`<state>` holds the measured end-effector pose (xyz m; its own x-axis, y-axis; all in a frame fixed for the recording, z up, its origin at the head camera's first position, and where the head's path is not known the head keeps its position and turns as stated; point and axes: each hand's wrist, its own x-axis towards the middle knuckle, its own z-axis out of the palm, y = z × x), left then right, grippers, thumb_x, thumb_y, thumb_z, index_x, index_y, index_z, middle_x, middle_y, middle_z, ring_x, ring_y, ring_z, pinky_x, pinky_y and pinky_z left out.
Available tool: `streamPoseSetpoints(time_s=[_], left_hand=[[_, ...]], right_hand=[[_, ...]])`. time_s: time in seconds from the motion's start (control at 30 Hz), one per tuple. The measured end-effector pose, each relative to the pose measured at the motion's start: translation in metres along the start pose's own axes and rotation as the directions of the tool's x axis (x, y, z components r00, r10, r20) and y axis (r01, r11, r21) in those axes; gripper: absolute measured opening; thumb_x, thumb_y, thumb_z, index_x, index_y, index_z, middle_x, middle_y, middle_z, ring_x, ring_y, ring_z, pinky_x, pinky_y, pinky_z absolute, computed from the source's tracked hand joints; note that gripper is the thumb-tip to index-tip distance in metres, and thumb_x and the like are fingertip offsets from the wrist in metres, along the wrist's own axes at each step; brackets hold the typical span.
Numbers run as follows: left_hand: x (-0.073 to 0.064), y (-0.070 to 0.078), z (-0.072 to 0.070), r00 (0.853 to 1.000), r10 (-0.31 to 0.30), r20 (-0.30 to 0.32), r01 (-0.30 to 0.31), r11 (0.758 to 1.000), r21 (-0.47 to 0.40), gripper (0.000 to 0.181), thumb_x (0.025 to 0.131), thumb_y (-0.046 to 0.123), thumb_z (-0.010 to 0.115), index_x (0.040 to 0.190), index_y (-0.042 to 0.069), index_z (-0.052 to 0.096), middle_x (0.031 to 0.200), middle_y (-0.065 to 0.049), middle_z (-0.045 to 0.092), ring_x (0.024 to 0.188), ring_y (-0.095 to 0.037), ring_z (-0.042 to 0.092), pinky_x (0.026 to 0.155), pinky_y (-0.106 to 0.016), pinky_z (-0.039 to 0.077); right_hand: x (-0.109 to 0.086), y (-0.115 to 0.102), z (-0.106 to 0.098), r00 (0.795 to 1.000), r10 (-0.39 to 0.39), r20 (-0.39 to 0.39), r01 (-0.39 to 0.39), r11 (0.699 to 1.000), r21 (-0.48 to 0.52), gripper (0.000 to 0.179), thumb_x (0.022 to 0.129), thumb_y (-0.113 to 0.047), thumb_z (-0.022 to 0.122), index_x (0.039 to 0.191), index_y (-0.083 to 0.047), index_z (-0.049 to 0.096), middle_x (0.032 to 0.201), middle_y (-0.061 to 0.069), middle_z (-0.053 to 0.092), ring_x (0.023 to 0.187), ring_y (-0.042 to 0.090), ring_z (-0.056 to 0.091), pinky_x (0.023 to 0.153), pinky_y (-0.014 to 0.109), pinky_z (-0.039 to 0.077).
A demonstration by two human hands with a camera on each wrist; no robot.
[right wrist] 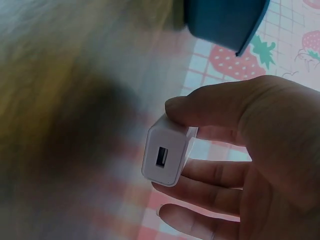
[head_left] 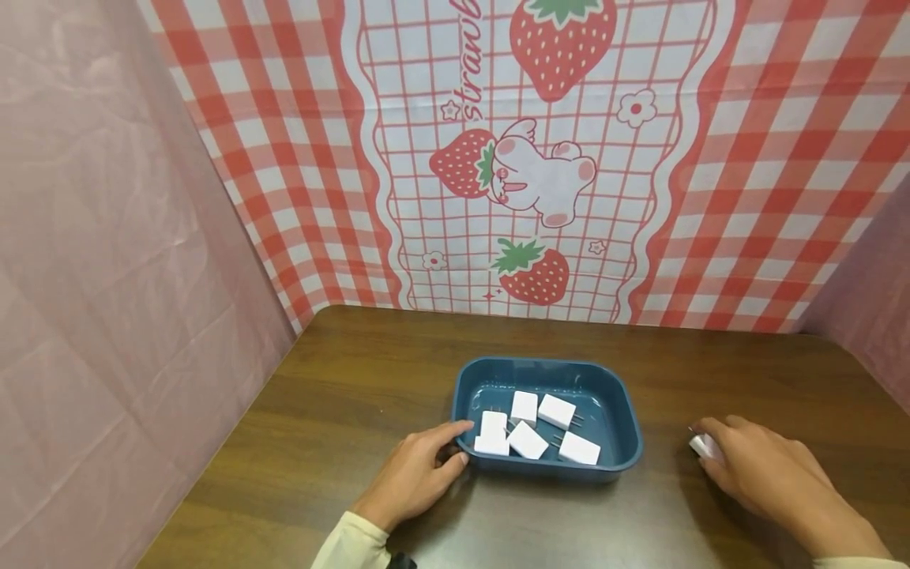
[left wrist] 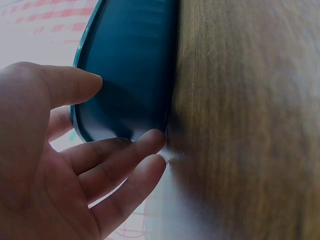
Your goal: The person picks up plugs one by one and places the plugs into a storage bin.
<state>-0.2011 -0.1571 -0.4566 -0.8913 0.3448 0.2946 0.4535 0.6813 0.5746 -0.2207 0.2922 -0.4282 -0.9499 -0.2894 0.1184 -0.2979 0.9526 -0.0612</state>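
Observation:
My right hand pinches a white USB wall charger between thumb and fingers, over the table to the right of a blue plastic tray. In the right wrist view the charger's USB port faces the camera. Several more white chargers lie loose inside the tray, some with metal prongs showing. At the tray's left front corner, my left hand grips the rim. Its thumb presses the outer wall while a finger reaches over the edge.
The tray stands on a dark brown wooden table. Behind it hangs a red-and-white checked cloth with strawberry prints. Pink fabric closes off the left side, and more pink fabric hangs at the right.

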Motion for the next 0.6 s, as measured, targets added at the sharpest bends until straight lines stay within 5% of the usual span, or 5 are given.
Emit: streamPoseSetpoints(time_s=[0.6], left_hand=[[0.0, -0.001, 0.0, 1.0, 0.006, 0.0, -0.006, 1.0, -0.013, 0.042, 0.095, 0.023, 0.066, 0.136, 0.019, 0.064, 0.117, 0.007, 0.069, 0.088, -0.006, 0.062, 0.082, -0.034, 0.052]], right_hand=[[0.013, -0.036, -0.037, 0.994, -0.047, -0.098, 0.043, 0.998, -0.042, 0.045, 0.078, -0.027, 0.081, 0.117, -0.011, 0.067, 0.089, 0.006, 0.062, 0.072, 0.022, 0.06, 0.049, 0.045, 0.044]])
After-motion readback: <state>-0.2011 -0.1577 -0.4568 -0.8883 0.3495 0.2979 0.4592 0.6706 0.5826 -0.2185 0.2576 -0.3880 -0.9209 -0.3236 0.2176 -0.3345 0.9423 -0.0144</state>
